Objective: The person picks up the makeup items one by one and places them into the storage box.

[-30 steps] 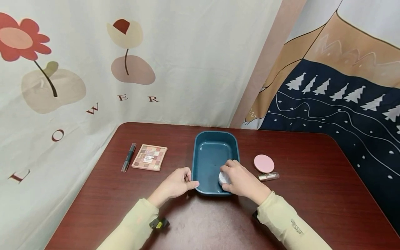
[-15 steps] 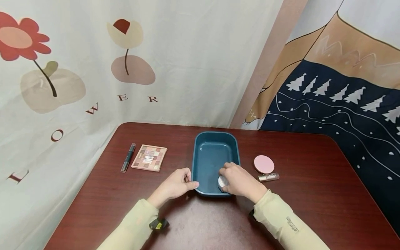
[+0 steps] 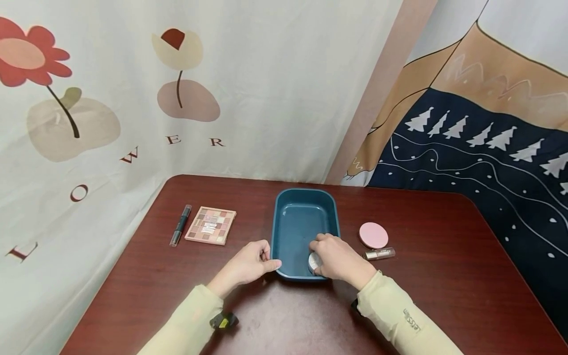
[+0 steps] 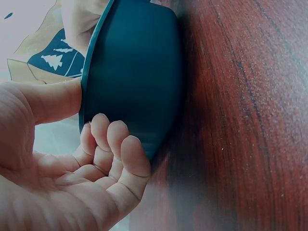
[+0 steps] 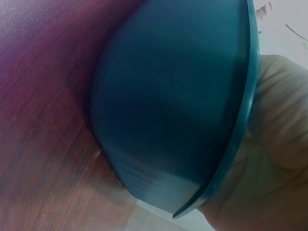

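Note:
A deep blue rectangular plastic tray [image 3: 306, 217] stands on the table. At its near left corner my left hand [image 3: 249, 264] holds the rim, thumb on the edge and curled fingers [image 4: 132, 156] against the outer wall. My right hand [image 3: 339, 261] reaches over the right wall and grips a small round white-and-grey container [image 3: 314, 263] low inside the tray, near its front right corner. The hand covers part of that container, so its exact kind cannot be told. In the right wrist view the tray wall [image 5: 168, 96] hides the fingertips and the container.
Left of the tray lie an eyeshadow palette [image 3: 211, 226] and a dark double-ended stick [image 3: 180, 226]. To the right are a round pink compact [image 3: 373, 235] and a clear-capped lipstick-like tube [image 3: 379, 254]. A printed curtain [image 3: 275, 88] hangs behind the table [image 3: 426, 236].
The right hand has moved slightly left and toward the near edge, with the round container in its grip. The left hand stays at the tray's corner.

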`<move>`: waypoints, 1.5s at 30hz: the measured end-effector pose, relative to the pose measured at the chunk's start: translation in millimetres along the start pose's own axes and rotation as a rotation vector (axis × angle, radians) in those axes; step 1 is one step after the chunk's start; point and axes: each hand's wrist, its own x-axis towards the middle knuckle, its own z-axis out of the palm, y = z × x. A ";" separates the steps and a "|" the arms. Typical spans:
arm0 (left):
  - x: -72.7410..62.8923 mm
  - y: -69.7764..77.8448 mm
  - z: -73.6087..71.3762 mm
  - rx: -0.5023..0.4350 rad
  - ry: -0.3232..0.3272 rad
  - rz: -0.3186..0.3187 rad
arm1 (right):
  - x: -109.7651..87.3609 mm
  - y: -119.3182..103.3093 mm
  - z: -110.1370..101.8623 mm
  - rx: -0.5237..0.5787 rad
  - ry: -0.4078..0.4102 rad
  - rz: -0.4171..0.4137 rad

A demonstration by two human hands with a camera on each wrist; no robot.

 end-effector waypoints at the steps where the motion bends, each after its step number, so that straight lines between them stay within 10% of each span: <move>1: 0.0 0.0 0.0 0.000 0.000 0.001 | 0.1 0.2 0.1 -0.001 0.001 -0.001; 15: -1.2 1.1 0.3 0.001 0.003 -0.011 | -7.4 3.2 0.9 0.094 0.048 0.005; 32: -0.1 0.4 -1.3 -0.007 0.001 0.017 | -32.4 20.5 -3.8 0.145 0.393 -0.021; 45: 0.6 0.5 -1.7 -0.013 -0.007 0.030 | -50.6 36.1 -8.9 0.163 0.425 0.067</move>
